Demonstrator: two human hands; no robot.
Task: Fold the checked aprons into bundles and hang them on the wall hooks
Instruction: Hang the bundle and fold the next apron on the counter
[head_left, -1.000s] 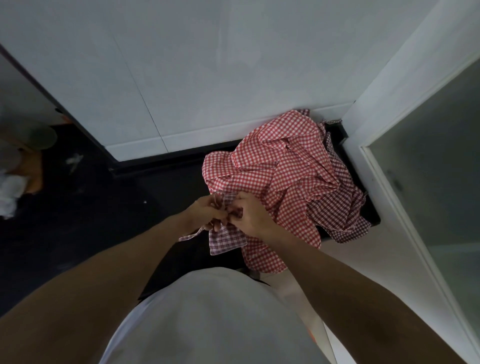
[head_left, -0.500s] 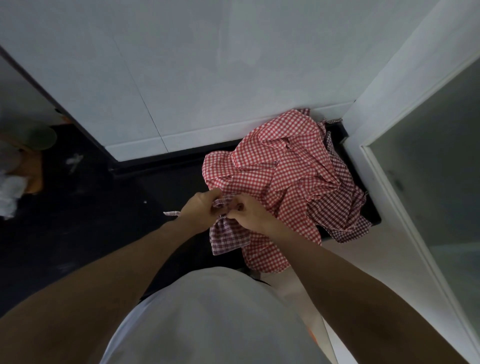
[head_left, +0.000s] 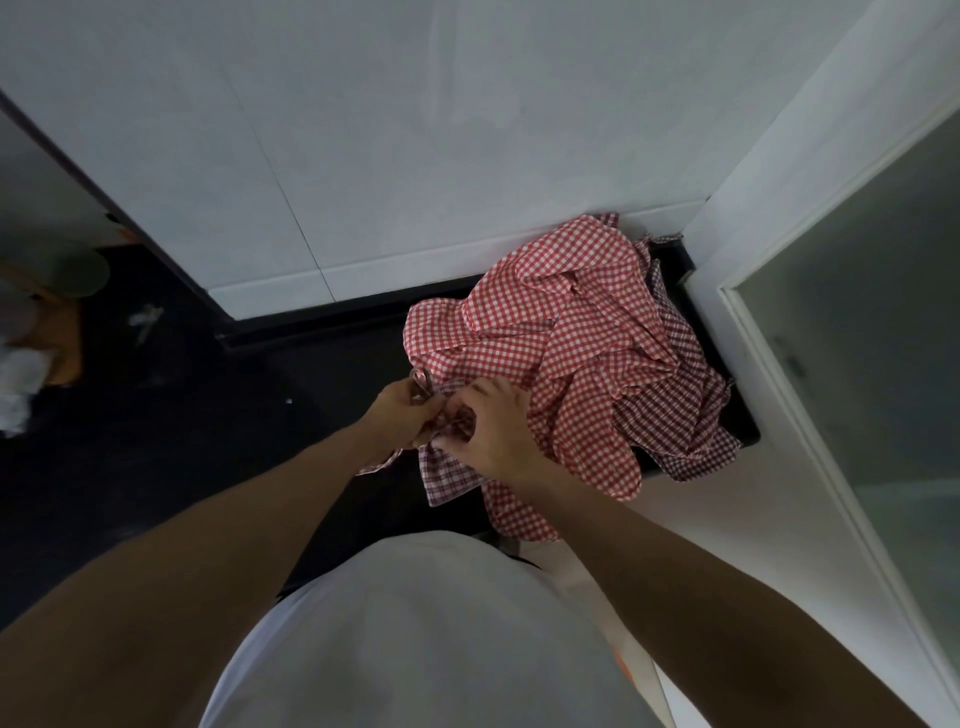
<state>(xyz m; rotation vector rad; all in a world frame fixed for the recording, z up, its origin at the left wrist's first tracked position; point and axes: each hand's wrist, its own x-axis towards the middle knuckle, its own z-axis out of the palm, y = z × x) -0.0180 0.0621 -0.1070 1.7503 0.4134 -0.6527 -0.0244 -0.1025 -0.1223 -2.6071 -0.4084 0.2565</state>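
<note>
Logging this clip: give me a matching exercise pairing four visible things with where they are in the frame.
Things:
1. left hand
2. red checked apron
3. dark checked apron
4. white wall

Places:
A. top of frame
B. right edge of the pile
C. pinching a strap, left of the other hand
D. middle of the pile

Pairs: 1-C, 2-D, 3-B, 4-A

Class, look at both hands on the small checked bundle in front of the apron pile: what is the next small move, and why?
Probably pull the strap snug around the small checked bundle. The left hand pinches a loop of strap, and the right hand presses the bundle where the strap crosses, so a tie looks unfinished. The red checked pile lies unfolded behind.
</note>
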